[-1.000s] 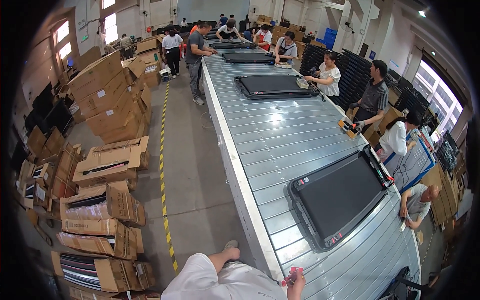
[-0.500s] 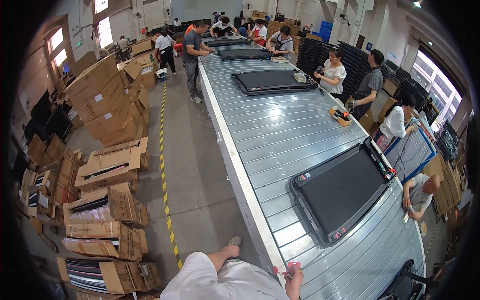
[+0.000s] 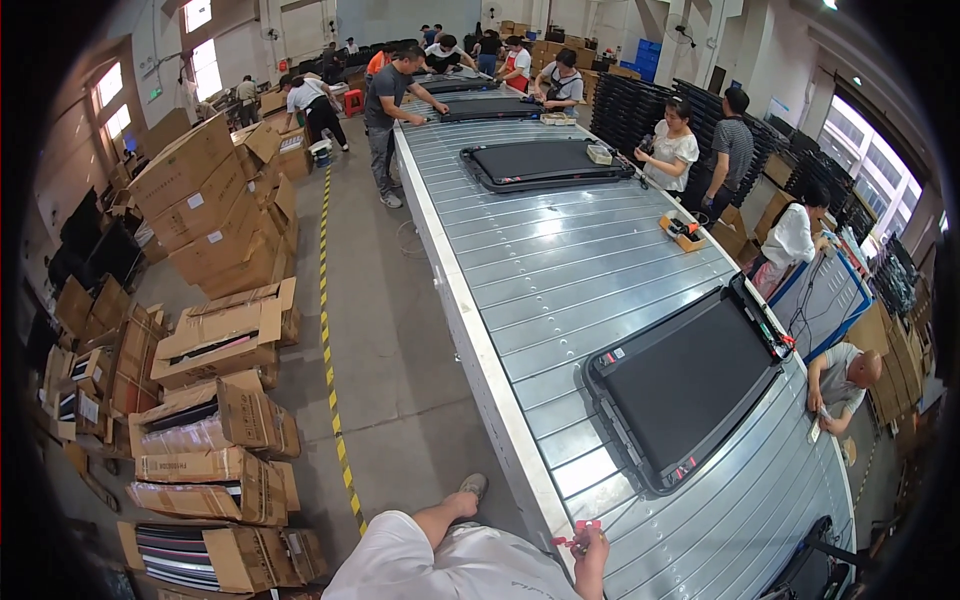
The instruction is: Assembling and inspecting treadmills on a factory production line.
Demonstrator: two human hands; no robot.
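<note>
Nearest of all, the right hand (image 3: 592, 552) lay on the edge of the long slatted metal desk (image 3: 560, 260), just short of the nearest black treadmill (image 3: 685, 385). Its fingertips pinched a small red piece (image 3: 586, 524) and held it low over the slats, probably to steady it against the edge. The left hand was out of view, so its state could not be told. The treadmill lay flat and slantwise across the desk, apparently so people on both sides could reach it. At its far corner a co-worker (image 3: 845, 375) bent low beside the desk. Beyond the treadmill an orange tool tray (image 3: 682, 230) sat near the desk's edge, close to the people standing there. Farther still lay a second treadmill (image 3: 545, 160). Across the aisle from the nearest treadmill, opened cartons (image 3: 210, 340) were stacked behind a yellow floor line (image 3: 330, 330), likely to keep the walkway free. Compared with the earlier frames, the right hand had stayed at the desk edge with the red piece, and the nearest treadmill had not visibly shifted.
</note>
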